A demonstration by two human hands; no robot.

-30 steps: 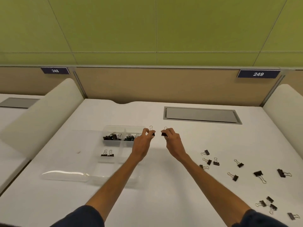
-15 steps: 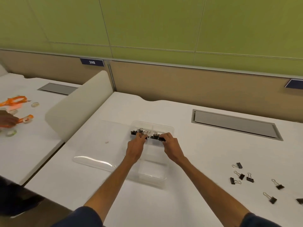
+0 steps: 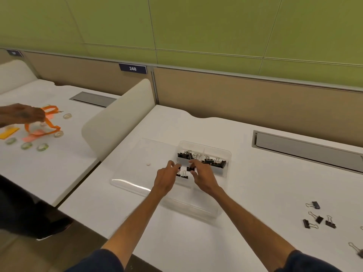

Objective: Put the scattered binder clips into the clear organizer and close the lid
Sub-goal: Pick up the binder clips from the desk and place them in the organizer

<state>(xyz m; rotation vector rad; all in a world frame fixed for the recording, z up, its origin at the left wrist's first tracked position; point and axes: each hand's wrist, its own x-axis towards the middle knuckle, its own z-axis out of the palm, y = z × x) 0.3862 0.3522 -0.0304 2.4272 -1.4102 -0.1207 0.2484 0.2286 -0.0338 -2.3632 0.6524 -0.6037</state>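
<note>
left hand (image 3: 165, 178) reaches over the clear organizer (image 3: 216, 149), fingers pinching a binder clip (image 3: 179, 169); right hand (image 3: 205, 178) beside it, fingers pinching a second clip (image 3: 190, 169).

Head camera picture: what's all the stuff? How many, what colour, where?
organizer: one, clear, mid-desk, lid open flat leftward
clips inside: many, black, mostly back compartments
loose clips: at least five, black, desk's right
desk: one, white, front
hatches: two, grey, one per desk
divider: one, cream, desk's left
sign 248: one, dark blue, back panel
strap: one, orange, neighbouring desk, under another person's hand
left hand: one, over organizer, clip at fingertips
right hand: one, over organizer, pinching black clip
</note>
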